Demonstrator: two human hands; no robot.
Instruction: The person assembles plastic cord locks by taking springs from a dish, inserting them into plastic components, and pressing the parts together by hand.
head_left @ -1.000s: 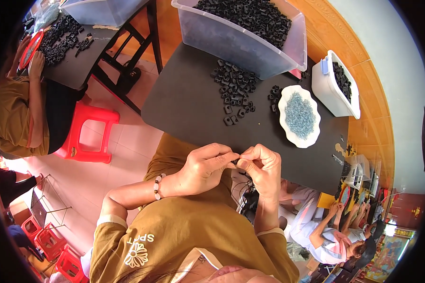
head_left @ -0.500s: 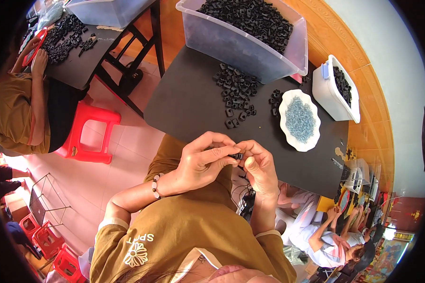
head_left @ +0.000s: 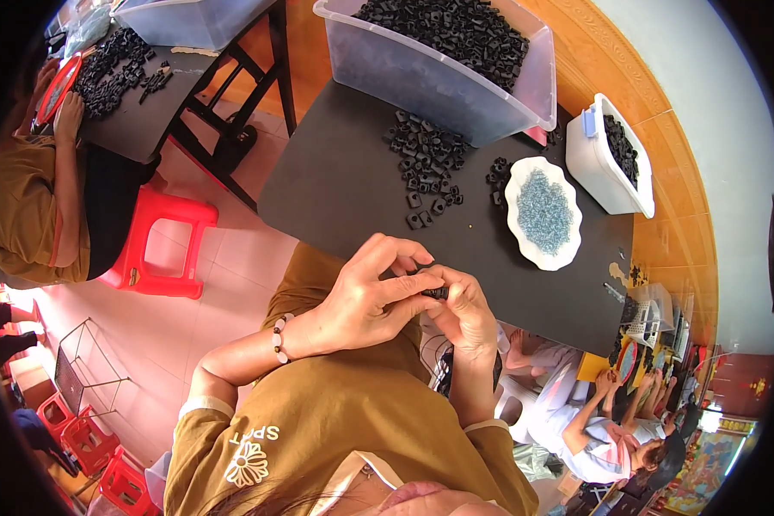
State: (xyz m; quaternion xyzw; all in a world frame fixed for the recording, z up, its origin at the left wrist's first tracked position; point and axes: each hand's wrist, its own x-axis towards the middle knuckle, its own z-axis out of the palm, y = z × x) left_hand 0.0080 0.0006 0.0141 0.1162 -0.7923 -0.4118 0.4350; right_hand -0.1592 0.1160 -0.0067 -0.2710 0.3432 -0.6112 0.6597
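Observation:
A small black plastic part (head_left: 439, 293) is pinched between my two hands above the table's near edge. My left hand (head_left: 378, 288) is closed, its thumb and forefinger on the part's left side. From the right, the thumb and fingers of my right hand (head_left: 464, 314) press on the same part. Fingers cover most of it, so its exact shape is hidden. Beyond my hands lies a loose pile of black plastic parts (head_left: 426, 155). To the right stands a white scalloped dish (head_left: 519, 228) full of tiny bluish, glinting pieces (head_left: 543, 212).
A large translucent bin (head_left: 413, 86) of black parts stands at the dark table's (head_left: 318, 163) far side. A white tub (head_left: 598, 168) of black parts is at the far right. A co-worker (head_left: 30, 206) sits at another table on the left, by a red stool (head_left: 168, 249). Other people sit lower right.
My right thumb, raised before, has come down onto the black part. My left fingers have shifted slightly and lifted a little. The co-worker's red-rimmed tray on the left has tilted slightly.

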